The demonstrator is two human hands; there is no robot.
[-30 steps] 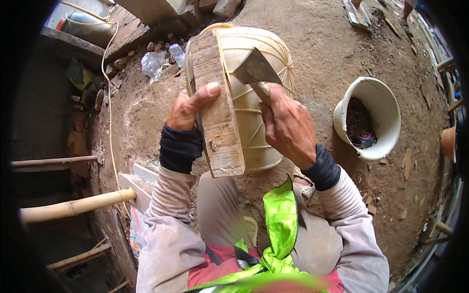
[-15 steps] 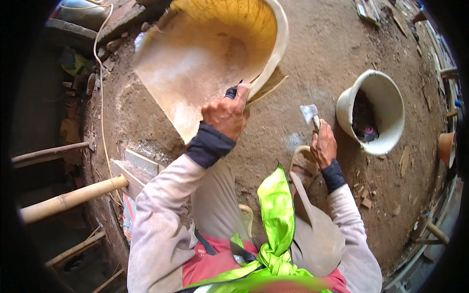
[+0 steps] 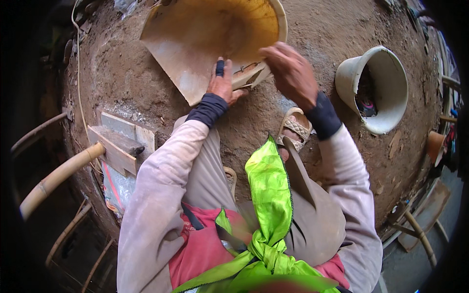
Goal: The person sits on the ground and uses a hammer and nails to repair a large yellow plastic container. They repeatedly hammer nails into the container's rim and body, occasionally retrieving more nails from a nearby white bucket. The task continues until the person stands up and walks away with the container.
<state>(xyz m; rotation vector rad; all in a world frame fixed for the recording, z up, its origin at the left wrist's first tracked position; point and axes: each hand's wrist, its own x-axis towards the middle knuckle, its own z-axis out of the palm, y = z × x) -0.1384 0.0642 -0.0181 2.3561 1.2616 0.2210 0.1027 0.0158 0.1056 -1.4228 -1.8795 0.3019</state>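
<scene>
A large pale container with one side cut away (image 3: 195,53) lies on the dirt ahead of me, its inside stained yellow-brown. My left hand (image 3: 224,88) rests on its lower part, fingers apart, with a dark wrap around one finger. Beside it, the rim is split and a loose piece (image 3: 251,75) sticks out; a thin dark strand shows on the split. My right hand (image 3: 293,75) is at the rim just right of the split, fingers bent and slightly blurred. Whatever those fingers hold is hidden; the scraper seen earlier does not show.
A whitish bucket (image 3: 349,80) with dark contents lies tilted on the right. Boards (image 3: 115,146) and a bamboo pole (image 3: 63,180) are at the left, near a pale cord (image 3: 78,73). My sandalled foot (image 3: 295,128) is below my right hand.
My right hand has moved up and left from beside the bucket to the container's rim. My left hand has let go of the rim and come down onto the container's surface.
</scene>
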